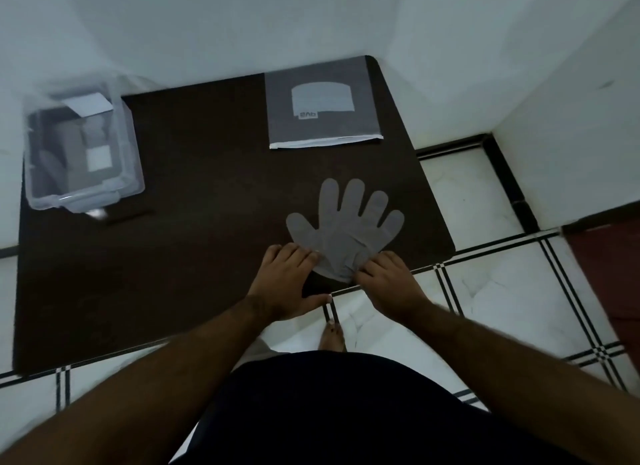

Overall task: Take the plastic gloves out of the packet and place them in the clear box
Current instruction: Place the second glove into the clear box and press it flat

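Observation:
A translucent plastic glove [346, 229] lies flat on the dark table [194, 256], fingers spread and pointing away from me. My left hand [287, 281] pinches the cuff's left corner, and my right hand [388, 281] pinches its right corner at the table's near edge. The flat grey packet [322, 108] rests at the table's far right, its opening facing me. At the far left corner stands the clear box [128, 184], with what looks like folded plastic and white paper inside.
White walls close in behind the table and to the right. The floor has white tiles with black lines [485, 291]. A bare foot [332, 336] shows under the table's edge. A dark red mat [609, 267] lies at the right.

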